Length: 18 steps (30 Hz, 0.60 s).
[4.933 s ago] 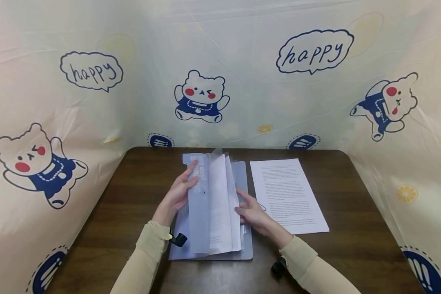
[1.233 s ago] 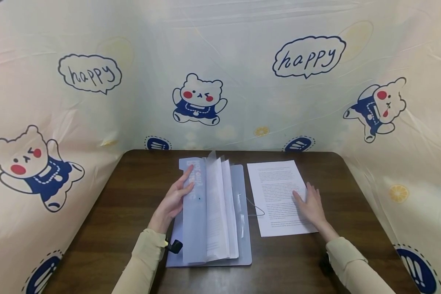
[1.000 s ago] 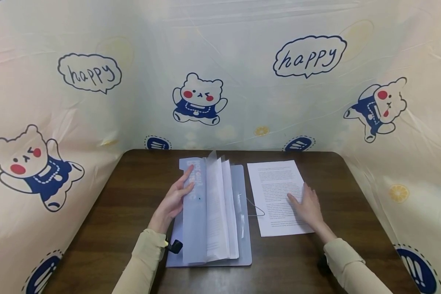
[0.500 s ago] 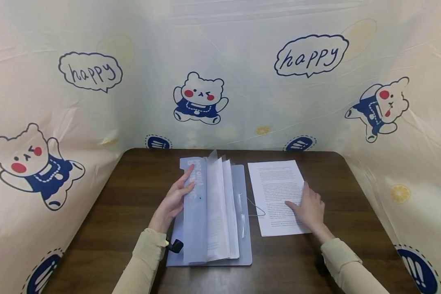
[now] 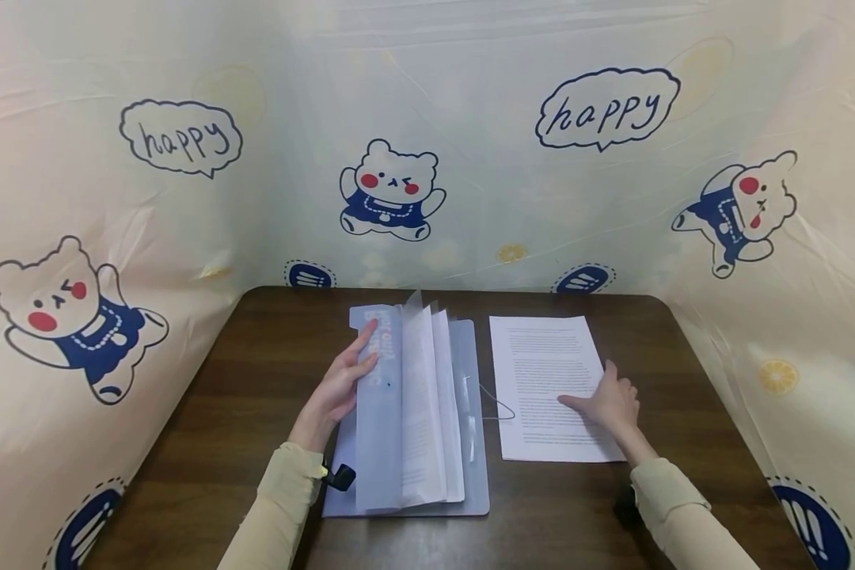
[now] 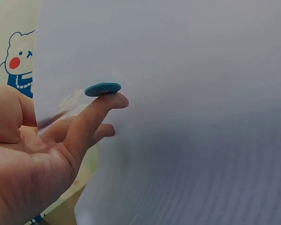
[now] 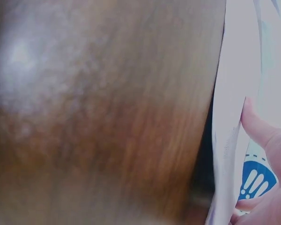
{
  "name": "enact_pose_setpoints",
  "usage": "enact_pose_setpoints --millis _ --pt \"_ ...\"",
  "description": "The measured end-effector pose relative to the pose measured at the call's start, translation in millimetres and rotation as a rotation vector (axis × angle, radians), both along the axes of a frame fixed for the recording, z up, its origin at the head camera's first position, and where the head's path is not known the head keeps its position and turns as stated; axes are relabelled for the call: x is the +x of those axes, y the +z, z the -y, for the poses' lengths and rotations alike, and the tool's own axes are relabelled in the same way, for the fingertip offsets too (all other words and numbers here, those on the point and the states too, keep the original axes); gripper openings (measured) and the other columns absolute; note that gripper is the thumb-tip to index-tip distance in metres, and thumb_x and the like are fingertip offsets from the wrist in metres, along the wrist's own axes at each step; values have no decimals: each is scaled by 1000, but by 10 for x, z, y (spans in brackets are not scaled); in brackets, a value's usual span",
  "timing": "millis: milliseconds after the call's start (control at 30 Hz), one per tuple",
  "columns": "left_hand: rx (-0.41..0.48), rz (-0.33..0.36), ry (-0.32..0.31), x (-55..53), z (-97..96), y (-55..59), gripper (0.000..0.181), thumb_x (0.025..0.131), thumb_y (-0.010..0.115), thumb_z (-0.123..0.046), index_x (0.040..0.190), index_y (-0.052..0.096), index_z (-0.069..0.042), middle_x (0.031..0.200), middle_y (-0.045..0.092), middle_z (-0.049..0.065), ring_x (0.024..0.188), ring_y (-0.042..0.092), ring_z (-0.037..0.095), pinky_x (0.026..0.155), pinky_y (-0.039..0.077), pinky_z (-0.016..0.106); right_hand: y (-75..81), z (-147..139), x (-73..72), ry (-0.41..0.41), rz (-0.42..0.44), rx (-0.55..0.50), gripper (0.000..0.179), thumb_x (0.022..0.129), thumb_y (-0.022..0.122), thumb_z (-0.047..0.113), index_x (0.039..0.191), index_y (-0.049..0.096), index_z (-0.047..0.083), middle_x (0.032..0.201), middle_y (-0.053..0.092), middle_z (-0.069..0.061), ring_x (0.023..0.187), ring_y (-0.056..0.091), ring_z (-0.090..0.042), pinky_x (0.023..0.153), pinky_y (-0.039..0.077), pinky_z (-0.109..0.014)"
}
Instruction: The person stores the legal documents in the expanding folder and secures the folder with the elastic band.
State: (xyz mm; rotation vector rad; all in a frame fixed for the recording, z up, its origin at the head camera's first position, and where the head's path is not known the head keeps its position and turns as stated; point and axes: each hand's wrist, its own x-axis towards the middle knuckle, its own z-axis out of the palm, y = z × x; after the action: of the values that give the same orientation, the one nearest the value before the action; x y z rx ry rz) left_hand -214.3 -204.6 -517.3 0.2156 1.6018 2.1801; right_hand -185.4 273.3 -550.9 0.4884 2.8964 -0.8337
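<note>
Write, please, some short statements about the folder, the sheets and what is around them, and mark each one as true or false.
1. The left grip holds the blue folder. True.
2. The folder is closed flat. False: it is open, with papers fanned inside.
3. The right grip touches the loose printed sheets. True.
4. In the head view, the loose printed sheets lie to the left of the folder. False: they lie to its right, on the table.
5. In the left wrist view, a teal button shows beside a fingertip. True.
6. No writing shows behind the table. False: "happy" appears twice on the backdrop.
</note>
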Motion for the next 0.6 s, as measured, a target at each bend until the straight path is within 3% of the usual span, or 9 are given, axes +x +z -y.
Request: enact_pose_setpoints --millis 467,600 --pt "-12 -5 7 10 0 15 70 119 39 -12 178 8 -35 186 -22 0 174 -6 30 109 52 12 26 -18 16 55 -19 24 115 84 95 43 161 30 -13 150 53 -44 127 60 -58 103 50 -71" --pt "-34 -9 7 5 12 16 70 120 40 -14 178 8 -36 186 -21 -1 174 -6 30 119 47 17 61 -48 25 80 -4 12 115 85 95 41 163 29 -12 153 51 -44 126 62 -57 103 53 -70"
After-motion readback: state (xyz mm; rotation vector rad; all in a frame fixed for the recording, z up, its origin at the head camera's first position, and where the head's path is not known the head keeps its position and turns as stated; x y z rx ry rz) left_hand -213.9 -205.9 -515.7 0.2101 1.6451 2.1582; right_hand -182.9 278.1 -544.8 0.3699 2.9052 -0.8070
